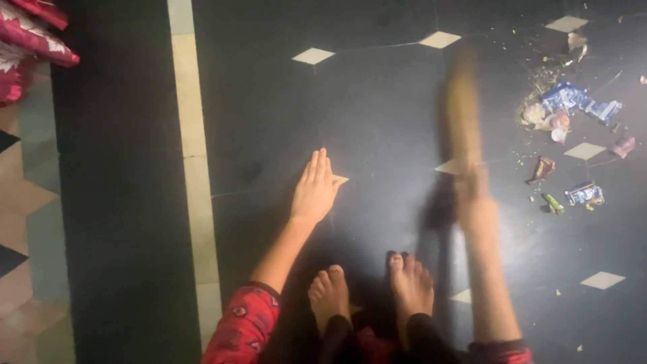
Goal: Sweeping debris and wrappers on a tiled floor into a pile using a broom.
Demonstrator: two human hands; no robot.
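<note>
My left hand (pixel 314 190) hangs flat with its fingers together and extended, holding nothing, above the dark tiled floor (pixel 364 114). My right hand (pixel 474 199) is blurred by motion and grips the handle of a brown broom (pixel 462 114), whose bristle head points away from me toward the upper right. My two bare feet (pixel 371 290) stand on the floor just below both hands. A pile of litter (pixel 569 111), with blue wrappers, crumpled scraps and small crumbs, lies on the floor to the right of the broom head.
A pale tile strip (pixel 192 155) runs down the floor on the left. A red patterned cloth (pixel 30 40) shows at the top left corner. Small white diamond tiles (pixel 313 56) dot the dark floor. Loose wrappers (pixel 585 194) lie at the right.
</note>
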